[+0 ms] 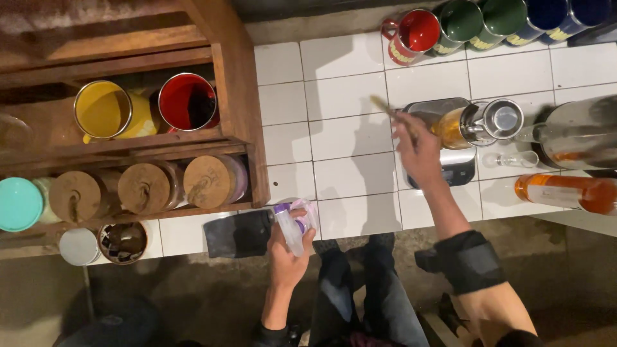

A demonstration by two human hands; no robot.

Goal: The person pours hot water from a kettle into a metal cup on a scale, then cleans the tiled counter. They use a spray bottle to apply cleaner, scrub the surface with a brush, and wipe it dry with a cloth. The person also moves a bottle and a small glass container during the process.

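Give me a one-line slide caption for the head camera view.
Left hand grips a small purple-capped bottle while the right hand holds a thin stick near a glass pitcher on a tiled counter.

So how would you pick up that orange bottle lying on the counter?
Grip the orange bottle around its middle, coming from above. It lies on its side on the white tiled counter, so its round body faces up with open space over it. Its far end runs out of view, so the cap cannot be judged.

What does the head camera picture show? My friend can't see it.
Seen from above, a person's left hand holds a small purple-capped bottle, while the right hand holds a thin stick over a glass of amber liquid on a white tiled counter.
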